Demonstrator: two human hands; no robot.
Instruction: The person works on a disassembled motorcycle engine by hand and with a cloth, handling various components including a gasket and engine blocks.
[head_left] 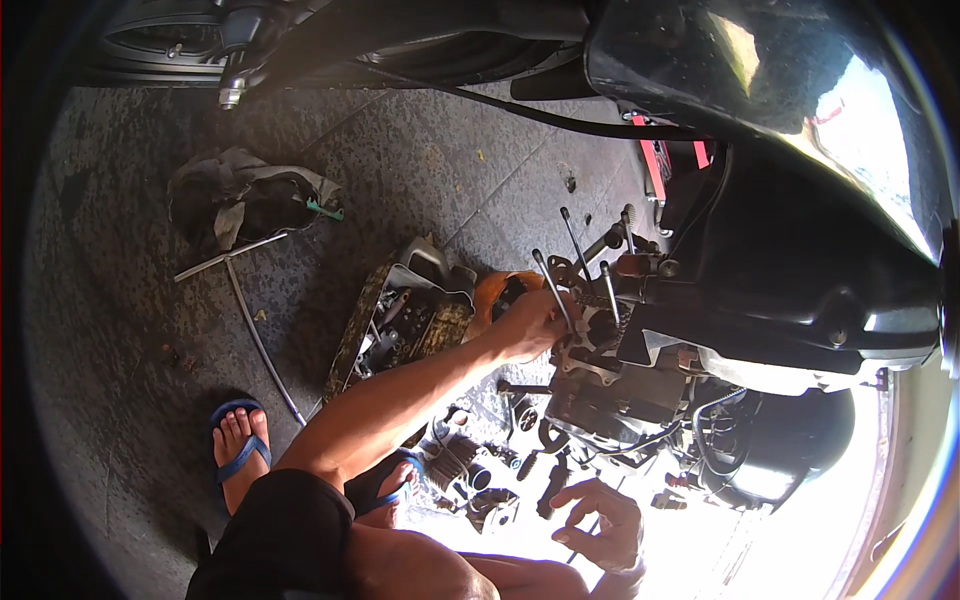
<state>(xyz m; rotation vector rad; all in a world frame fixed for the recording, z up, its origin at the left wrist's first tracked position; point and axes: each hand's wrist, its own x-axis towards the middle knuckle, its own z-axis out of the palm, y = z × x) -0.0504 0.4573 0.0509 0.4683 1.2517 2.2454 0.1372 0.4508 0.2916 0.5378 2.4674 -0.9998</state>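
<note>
Nearest the lens, at the lower middle of the frame, the right hand point(597, 525) hovers with fingers loosely curled, its grip apart and holding nothing I can make out. Higher up, the left hand point(530, 322) closes its grip around a long stud point(553, 290) rising from the stripped engine point(610, 370) at centre right, seemingly steadying it. Loose parts fill a tray point(400, 315) beside the engine on the floor point(130, 300).
</note>
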